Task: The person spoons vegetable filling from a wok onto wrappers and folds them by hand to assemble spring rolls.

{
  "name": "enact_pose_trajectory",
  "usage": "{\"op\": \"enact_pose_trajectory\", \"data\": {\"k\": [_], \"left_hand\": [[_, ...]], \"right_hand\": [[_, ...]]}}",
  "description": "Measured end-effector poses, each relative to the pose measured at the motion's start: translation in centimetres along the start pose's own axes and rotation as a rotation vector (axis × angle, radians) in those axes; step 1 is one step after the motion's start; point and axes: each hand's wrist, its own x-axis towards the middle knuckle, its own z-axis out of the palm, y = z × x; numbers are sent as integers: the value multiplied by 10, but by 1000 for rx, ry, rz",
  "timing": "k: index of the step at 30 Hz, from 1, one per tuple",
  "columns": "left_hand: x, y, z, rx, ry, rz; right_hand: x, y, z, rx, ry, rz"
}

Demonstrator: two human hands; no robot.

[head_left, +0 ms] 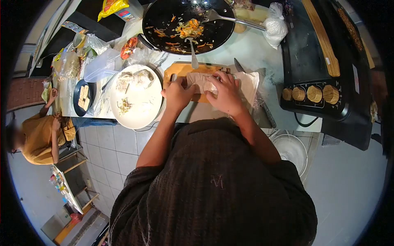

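Over a wooden board [176, 70] at the counter's front, my left hand [179, 95] and my right hand [225, 94] both grip a pale, crumpled sheet-like piece [200, 80] from its two sides. Their fingers curl onto it, with the fingertips close together. Brown paper [248, 84] lies to the right of my right hand. A white plate [140, 102] with shredded bits and pale pieces sits left of my left hand. Beyond the board, a spoon [193, 57] rests with its end in a black wok [160, 24] holding shredded orange food.
A knife [266, 112] lies at the right front edge, another knife [238, 64] behind the paper. A bag of white powder [276, 28] stands near a black appliance [308, 74]. Left are a dark plate [91, 96] and plastic container [104, 65]. A person [39, 137] sits far left.
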Motion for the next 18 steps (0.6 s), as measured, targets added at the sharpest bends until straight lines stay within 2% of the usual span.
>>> {"op": "enact_pose_trajectory", "data": {"k": [4, 6, 7, 9, 10, 12, 16, 18], "left_hand": [[1, -10, 12, 114, 57, 73], [-1, -17, 20, -29, 210, 304], [-5, -12, 17, -32, 210, 305], [-16, 5, 6, -297, 74, 167], [-18, 8, 6, -297, 71, 163], [-18, 11, 7, -331, 137, 355], [-14, 15, 10, -319, 129, 393], [-14, 17, 10, -350, 129, 481]], "right_hand": [[-1, -1, 0, -20, 17, -8], [-1, 1, 2, -14, 26, -13], [-1, 1, 3, -19, 13, -10], [-2, 2, 6, -21, -4, -4], [-3, 3, 7, -8, 4, -3], [0, 4, 8, 2, 16, -8], [0, 4, 5, -39, -23, 10], [1, 5, 5, -24, -45, 22]]}}
